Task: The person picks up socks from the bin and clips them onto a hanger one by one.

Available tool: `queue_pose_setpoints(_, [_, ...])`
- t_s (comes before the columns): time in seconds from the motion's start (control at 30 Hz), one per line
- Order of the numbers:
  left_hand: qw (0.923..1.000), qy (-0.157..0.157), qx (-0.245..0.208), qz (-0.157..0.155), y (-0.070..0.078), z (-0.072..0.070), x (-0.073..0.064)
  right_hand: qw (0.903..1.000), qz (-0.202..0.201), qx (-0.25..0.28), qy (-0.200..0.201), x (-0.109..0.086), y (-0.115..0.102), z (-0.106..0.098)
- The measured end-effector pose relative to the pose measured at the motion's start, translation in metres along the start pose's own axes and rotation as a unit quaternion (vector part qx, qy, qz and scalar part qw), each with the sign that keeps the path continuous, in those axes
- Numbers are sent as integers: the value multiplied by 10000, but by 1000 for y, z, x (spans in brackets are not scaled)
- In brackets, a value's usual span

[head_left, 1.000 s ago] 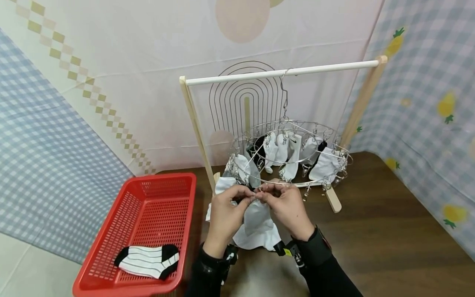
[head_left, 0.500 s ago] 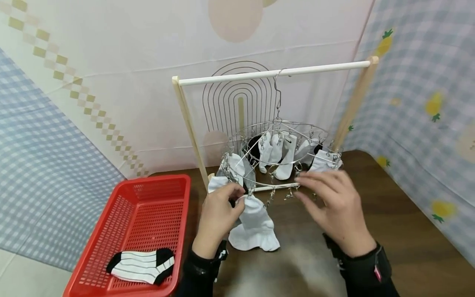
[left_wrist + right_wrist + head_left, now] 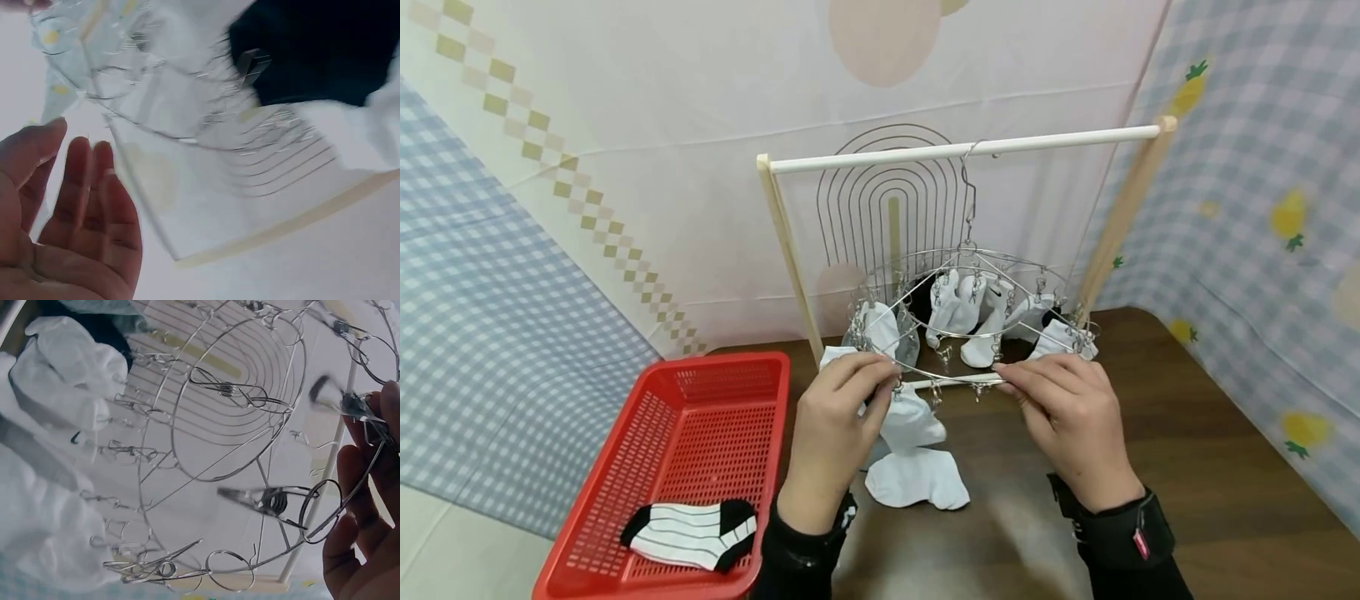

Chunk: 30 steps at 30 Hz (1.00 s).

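A round wire clip hanger (image 3: 951,337) with dangling metal clips (image 3: 272,501) hangs before me. My right hand (image 3: 1067,417) pinches its front rim between thumb and fingers, beside a clip (image 3: 355,406). My left hand (image 3: 838,429) is at the rim's left front; in the left wrist view its thumb and fingers are apart, with nothing seen between them. Below the left fingertips a white sock (image 3: 913,425) hangs, with more white sock fabric (image 3: 917,479) lower down. Several white, grey and black socks hang round the ring, among them a white sock (image 3: 880,329).
A wooden stand with a white bar (image 3: 880,157) carries the hanger. On the left, a red plastic basket (image 3: 658,417) holds black-and-white striped socks (image 3: 688,535). Patterned cloth (image 3: 1247,275) borders the brown tabletop (image 3: 1210,450).
Both hands worked together at the hanging white sock a second ago. The right hand has since moved right to the rim; the left stays near the sock. The ring has turned and the socks swing.
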<state>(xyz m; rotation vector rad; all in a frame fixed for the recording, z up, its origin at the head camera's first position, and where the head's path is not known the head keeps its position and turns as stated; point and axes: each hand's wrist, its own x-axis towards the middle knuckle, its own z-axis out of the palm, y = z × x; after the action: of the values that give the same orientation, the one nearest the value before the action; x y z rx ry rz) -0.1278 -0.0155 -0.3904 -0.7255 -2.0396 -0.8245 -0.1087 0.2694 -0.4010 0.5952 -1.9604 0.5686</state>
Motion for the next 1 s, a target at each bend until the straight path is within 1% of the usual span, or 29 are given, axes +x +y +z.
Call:
queue_pose_setpoints(0.07, [9991, 95, -46, 406, 5, 1, 6, 9999, -60, -44, 92, 1, -4, 3])
queue_pose_setpoints(0.1, [9984, 116, -38, 556, 6, 1, 8, 9999, -92, -57, 131, 2, -6, 5])
queue_pose_setpoints(0.17, [9973, 126, -52, 716, 7, 3, 11, 9997, -141, -104, 169, 3, -11, 7])
queue_pose_setpoints(0.23, [9967, 128, -83, 803, 5, 5, 11, 9996, -176, -145, 181, 5, -15, 10])
queue_pose_setpoints(0.37, [9964, 37, -88, 848, -1, 5, 11, 9995, -172, -179, 200, 5, -22, 13])
queue_pose_setpoints(0.47, [9965, -128, -91, 821, -5, 7, 11, 9995, -108, -156, 272, 3, -23, 13])
queue_pose_setpoints(0.57, [9968, -211, -93, 768, -7, 11, 11, 9993, -62, -145, 353, 1, -25, 12])
queue_pose_setpoints(0.6, [9968, -225, -70, 757, -8, 12, 11, 9990, -41, -120, 429, 1, -28, 13])
queue_pose_setpoints(0.7, [9969, -257, 35, 746, -9, 15, 9, 9957, -25, 105, 924, -2, -43, 18])
queue_pose_setpoints(0.77, [9968, -277, 108, 736, -10, 16, 8, 9941, -65, 355, 1027, -7, -58, 22])
queue_pose_setpoints(0.8, [9969, -275, 123, 721, -10, 16, 8, 9946, -48, 443, 939, -10, -66, 26])
queue_pose_setpoints(0.83, [9971, -269, 133, 698, -10, 16, 8, 9961, 13, 476, 743, -12, -73, 30])
queue_pose_setpoints(0.9, [9975, -276, 149, 635, -11, 16, 7, 9983, 330, 471, 29, -17, -83, 39])
queue_pose_setpoints(0.93, [9976, -290, 162, 603, -11, 15, 7, 9966, 596, 394, -405, -17, -86, 45])
queue_pose_setpoints(0.97, [9977, -318, 170, 574, -12, 15, 7, 9923, 911, 341, -768, -17, -87, 51])
queue_pose_setpoints(1.0, [9977, -359, 166, 546, -12, 14, 7, 9859, 1250, 297, -1071, -17, -87, 57])
